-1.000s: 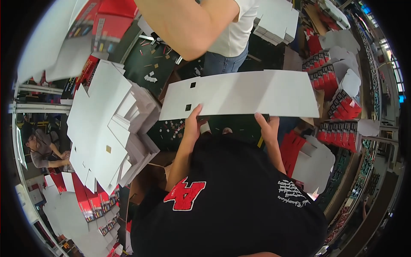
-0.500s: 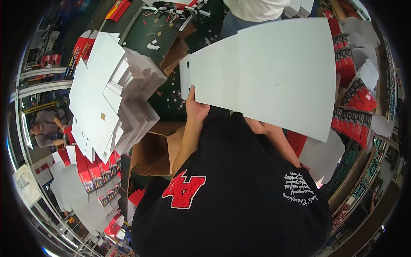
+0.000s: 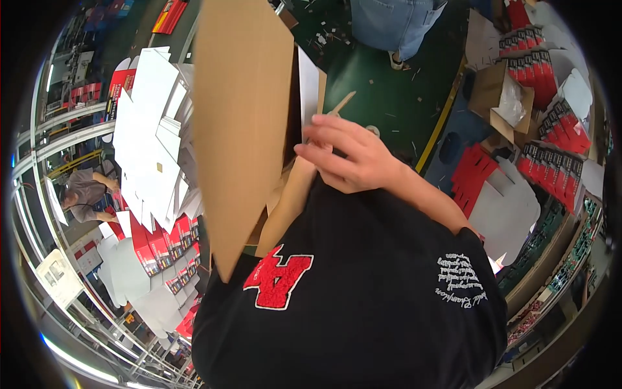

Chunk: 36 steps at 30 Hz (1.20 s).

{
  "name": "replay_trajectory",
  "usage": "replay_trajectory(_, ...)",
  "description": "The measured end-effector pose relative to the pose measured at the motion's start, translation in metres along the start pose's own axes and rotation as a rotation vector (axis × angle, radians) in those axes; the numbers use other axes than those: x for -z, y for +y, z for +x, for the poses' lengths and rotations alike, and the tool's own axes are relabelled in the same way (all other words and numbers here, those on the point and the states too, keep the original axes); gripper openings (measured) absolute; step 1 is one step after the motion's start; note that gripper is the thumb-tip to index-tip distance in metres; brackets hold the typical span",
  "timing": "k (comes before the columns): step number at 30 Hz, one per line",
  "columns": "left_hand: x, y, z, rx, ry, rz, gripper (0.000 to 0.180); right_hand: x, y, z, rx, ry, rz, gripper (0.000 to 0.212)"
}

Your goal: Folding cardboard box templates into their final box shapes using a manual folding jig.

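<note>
A large cardboard sheet (image 3: pixel 243 117) stands tilted on edge on my left, its plain brown face turned toward me. A narrow strip of white shows beyond its right edge. My left forearm (image 3: pixel 288 204) reaches up behind the sheet, which hides the left hand and its fingers. Beside the sheet's right edge is my right hand (image 3: pixel 346 155), fingers loosely bent and apart, with nothing visible gripped in them. Just above its index finger a thin tan strip (image 3: pixel 343 103) sticks out; whether the hand touches it I cannot tell.
A stack of white cut sheets (image 3: pixel 149 142) stands at the left. Red printed boxes (image 3: pixel 155 249) lie below it, more (image 3: pixel 531 71) at the right. An open carton (image 3: pixel 502 100) holds clear plastic. Another person's jeans (image 3: pixel 395 26) show ahead on the green floor (image 3: pixel 395 97), strewn with scraps.
The large sheet has swung from white side up at the right to brown side showing at the left. My right hand has come out from under it. The person ahead has shifted.
</note>
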<state>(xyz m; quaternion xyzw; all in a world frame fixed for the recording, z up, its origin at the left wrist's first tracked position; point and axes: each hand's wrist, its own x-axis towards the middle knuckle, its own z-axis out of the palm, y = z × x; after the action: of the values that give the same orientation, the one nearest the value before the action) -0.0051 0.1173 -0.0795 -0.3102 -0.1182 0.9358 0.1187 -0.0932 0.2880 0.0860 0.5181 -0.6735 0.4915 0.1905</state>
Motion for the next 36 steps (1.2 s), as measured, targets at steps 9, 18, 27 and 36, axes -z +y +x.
replay_trajectory(9, -0.025, 0.014, 0.032, 0.29, -0.441, -0.162, 0.045, -0.006, 0.016, 0.014, -0.41, 0.257, 0.035, 0.078)
replay_trajectory(18, -0.056, 0.052, 0.07, -0.212, -0.036, 0.287, 0.035, -0.055, 0.089, -0.005, -0.371, -0.376, -0.114, 0.116)
replay_trajectory(27, -0.159, 0.082, 0.068, -0.303, -0.274, 0.245, 0.039, -0.031, 0.088, 0.113, -0.796, 0.037, 0.164, 0.037)
replay_trajectory(36, -0.113, 0.119, 0.099, -0.316, 0.173, 0.464, 0.023, -0.056, 0.15, 0.146, -0.559, -0.129, 0.145, 0.022)
